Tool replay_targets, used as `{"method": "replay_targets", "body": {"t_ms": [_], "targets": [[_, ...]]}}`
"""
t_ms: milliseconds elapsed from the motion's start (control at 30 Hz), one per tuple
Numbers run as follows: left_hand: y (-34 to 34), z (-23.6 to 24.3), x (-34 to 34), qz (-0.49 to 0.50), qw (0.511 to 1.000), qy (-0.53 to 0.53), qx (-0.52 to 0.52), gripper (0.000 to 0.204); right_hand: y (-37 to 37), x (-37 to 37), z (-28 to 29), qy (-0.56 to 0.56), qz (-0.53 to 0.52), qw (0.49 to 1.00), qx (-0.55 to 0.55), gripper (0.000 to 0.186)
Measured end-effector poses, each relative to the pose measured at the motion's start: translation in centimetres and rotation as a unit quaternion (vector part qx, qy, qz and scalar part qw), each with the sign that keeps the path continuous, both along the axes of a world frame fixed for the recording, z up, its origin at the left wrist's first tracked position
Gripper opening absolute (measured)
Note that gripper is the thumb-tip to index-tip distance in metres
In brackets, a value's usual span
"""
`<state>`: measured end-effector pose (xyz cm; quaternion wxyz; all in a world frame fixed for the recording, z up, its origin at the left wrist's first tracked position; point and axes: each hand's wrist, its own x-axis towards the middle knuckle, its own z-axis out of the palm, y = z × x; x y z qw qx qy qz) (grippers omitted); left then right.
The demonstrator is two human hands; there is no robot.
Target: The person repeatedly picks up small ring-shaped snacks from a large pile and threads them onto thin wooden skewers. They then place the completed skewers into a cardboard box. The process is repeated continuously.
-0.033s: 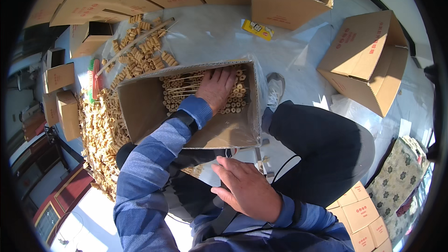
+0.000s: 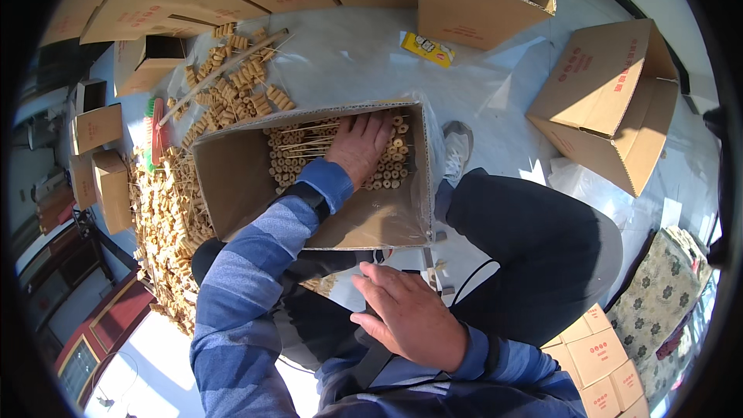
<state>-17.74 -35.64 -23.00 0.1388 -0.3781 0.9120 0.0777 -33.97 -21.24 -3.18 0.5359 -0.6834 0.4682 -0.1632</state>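
Note:
An open cardboard box [image 2: 232,186] stands tilted in front of my knees. Stacked along its far side are skewers of tan, ring-shaped pieces [image 2: 288,164], with several thin sticks pointing towards the left. My left hand [image 2: 360,149] reaches inside and lies over these skewers, palm down. Its fingertips press against the stack near the far wall, and what is under the palm is hidden. My right hand [image 2: 410,313] hovers above my lap on the near side of the box, fingers stretched and nothing in them.
Loose skewers [image 2: 240,85] and a large heap of them [image 2: 166,224] lie to the left. A wooden stick [image 2: 224,76] and a red-green brush [image 2: 157,135] rest there. Open boxes [image 2: 596,97] stand at the right and back. A yellow packet [image 2: 428,48] lies on the floor.

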Motion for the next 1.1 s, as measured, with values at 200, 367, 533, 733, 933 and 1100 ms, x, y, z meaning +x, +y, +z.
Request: {"method": "replay_targets", "body": {"t_ms": [200,367,533,733,933,1100], "targets": [[0.4,-5.7,0.9,-0.008,0.996,0.072,-0.053,0.076,-0.1,0.8,-0.7,0.033,0.024,0.999,0.019,0.054],[0.5,-7.5,1.5,0.002,0.997,0.050,-0.052,0.075,0.3,1.3,-1.2,0.035,0.045,0.998,0.026,0.052],[-0.5,-8.6,1.7,0.039,0.994,0.097,0.028,0.080,0.6,1.6,-1.5,0.038,0.060,0.997,0.026,0.047],[-1.5,-8.5,1.5,0.057,0.988,0.085,0.116,0.081,0.8,2.1,-1.8,0.039,0.069,0.996,0.029,0.047],[-1.0,-8.2,0.5,0.040,0.995,0.018,0.091,0.066,1.2,2.4,-1.8,0.048,0.070,0.996,0.019,0.047],[0.0,-9.1,0.4,0.114,0.981,0.102,0.120,0.053,1.3,2.5,-1.5,0.060,0.087,0.994,0.004,0.046]]}}
